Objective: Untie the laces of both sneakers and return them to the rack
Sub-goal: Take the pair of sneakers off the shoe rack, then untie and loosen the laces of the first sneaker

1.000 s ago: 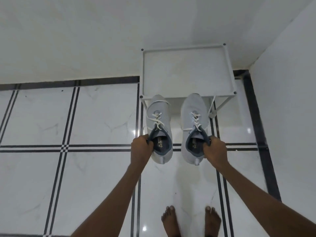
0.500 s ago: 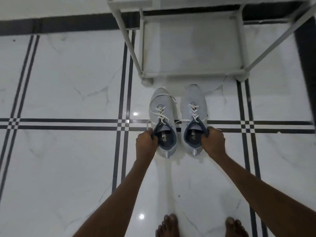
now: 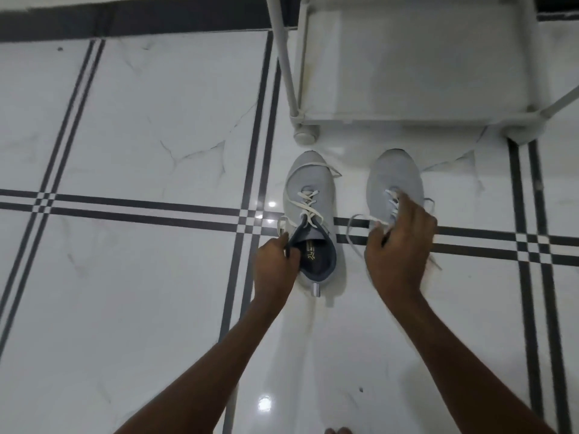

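Two light grey sneakers with white laces stand side by side on the tiled floor, toes towards the white rack (image 3: 416, 117). My left hand (image 3: 275, 266) pinches the dark collar of the left sneaker (image 3: 308, 195) at its left side. My right hand (image 3: 398, 245) lies over the tongue and opening of the right sneaker (image 3: 396, 170), fingers closed on its white laces (image 3: 355, 227), which trail loose to both sides. The right sneaker's heel is hidden under my hand.
The rack's white legs and round feet (image 3: 304, 134) stand just beyond the toes; its lowest shelf is bare. White marble floor tiles with black stripes (image 3: 141, 205) spread left and right. A dark skirting band runs along the top edge.
The sneakers went from held up near the rack down to the floor. My right hand left the right sneaker's collar and moved onto its laces. The view dropped closer to the floor.
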The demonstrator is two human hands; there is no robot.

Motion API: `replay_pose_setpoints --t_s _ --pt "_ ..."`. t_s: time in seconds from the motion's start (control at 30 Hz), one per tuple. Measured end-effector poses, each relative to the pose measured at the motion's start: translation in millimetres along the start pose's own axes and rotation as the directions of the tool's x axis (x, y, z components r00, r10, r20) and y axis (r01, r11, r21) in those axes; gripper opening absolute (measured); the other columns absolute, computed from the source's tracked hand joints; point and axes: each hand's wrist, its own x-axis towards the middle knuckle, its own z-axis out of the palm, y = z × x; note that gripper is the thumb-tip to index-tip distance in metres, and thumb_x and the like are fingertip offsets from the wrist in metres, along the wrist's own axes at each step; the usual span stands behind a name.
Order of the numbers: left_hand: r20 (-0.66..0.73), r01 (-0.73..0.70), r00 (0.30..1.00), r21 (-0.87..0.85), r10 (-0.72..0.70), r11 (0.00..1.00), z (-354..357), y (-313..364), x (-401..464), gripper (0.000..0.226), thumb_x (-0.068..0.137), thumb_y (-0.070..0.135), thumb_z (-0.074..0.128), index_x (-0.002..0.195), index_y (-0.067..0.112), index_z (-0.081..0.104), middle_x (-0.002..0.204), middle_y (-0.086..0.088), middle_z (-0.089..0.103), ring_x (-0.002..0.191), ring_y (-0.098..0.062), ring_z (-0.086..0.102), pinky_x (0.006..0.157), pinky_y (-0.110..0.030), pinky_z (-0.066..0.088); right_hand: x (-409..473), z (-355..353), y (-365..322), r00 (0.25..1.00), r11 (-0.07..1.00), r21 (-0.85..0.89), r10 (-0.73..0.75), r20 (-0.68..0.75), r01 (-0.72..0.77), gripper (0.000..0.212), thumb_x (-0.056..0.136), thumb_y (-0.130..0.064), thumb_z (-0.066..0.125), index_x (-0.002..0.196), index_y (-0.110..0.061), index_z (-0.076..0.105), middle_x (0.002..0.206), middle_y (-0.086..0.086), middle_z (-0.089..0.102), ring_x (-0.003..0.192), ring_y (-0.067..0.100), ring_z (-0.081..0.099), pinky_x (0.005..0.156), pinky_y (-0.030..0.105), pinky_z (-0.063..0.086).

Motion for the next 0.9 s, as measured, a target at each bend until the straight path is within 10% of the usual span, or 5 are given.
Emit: replay_pose_setpoints --t_s 0.27,0.43,0.53,0.73,0.9 --pt "-0.135 0.035 0.99 0.032 -0.031 0.999 -32 -39 13 0.029 0.093 0.039 0.052 0.09 0.019 0.073 0.07 0.007 0.068 0.062 -0.011 0.061 0.057 -0.024 0.043 -6 78 -70 0.883 0.97 0.213 -0.202 0.424 0.12 0.019 0.09 -0.026 0.061 0.099 -0.01 0.067 0.094 0.006 0.069 0.09 0.025 0.059 0.074 0.031 0.042" --pt "-0.032 0.089 0.995 -0.122 -0.093 0.989 -51 -36 45 0.038 0.09 0.047 0.059 0.075 0.015 0.071 0.067 0.008 0.061 0.067 -0.012 0.056 0.066 -0.029 0.044 21 81 -93 0.766 0.906 0.245 0.121 0.631 -0.345 0.01 0.079 -0.018 0.066 0.081 -0.009 0.072 0.073 0.0 0.065 0.075 0.02 0.06 0.069 0.028 0.045" --pt "0.202 0.291 0.955 -0.492 -0.218 0.821 -56 -27 61 0.032 0.085 0.038 0.071 0.066 0.013 0.066 0.068 0.001 0.062 0.066 -0.016 0.056 0.063 -0.032 0.045 33 69 -95 0.628 0.688 0.324 0.243 0.74 -0.649 0.023 0.064 -0.018 0.065 0.078 -0.001 0.069 0.077 0.016 0.072 0.072 0.025 0.062 0.073 0.043 0.056" --pt "0.333 0.363 0.931 -0.82 -0.147 0.443 -78 -17 74 0.013 0.1 0.013 0.052 0.09 0.013 0.061 0.087 -0.008 0.072 0.087 -0.02 0.07 0.083 -0.031 0.054 60 41 -89 0.675 0.306 0.604 0.259 0.691 -0.736 0.016 0.094 -0.004 0.047 0.084 -0.009 0.058 0.061 0.009 0.059 0.059 0.024 0.062 0.072 0.038 0.06" --pt "0.29 0.35 0.934 -0.86 -0.208 0.372 -85 -27 74 0.022 0.104 0.011 0.04 0.102 0.006 0.062 0.059 -0.001 0.047 0.052 -0.014 0.059 0.064 -0.028 0.056 55 64 -71 0.71 0.431 0.567 0.362 0.604 -0.702 0.032 0.1 -0.016 0.042 0.074 -0.013 0.061 0.054 0.003 0.041 0.042 0.014 0.038 0.042 0.022 0.042"
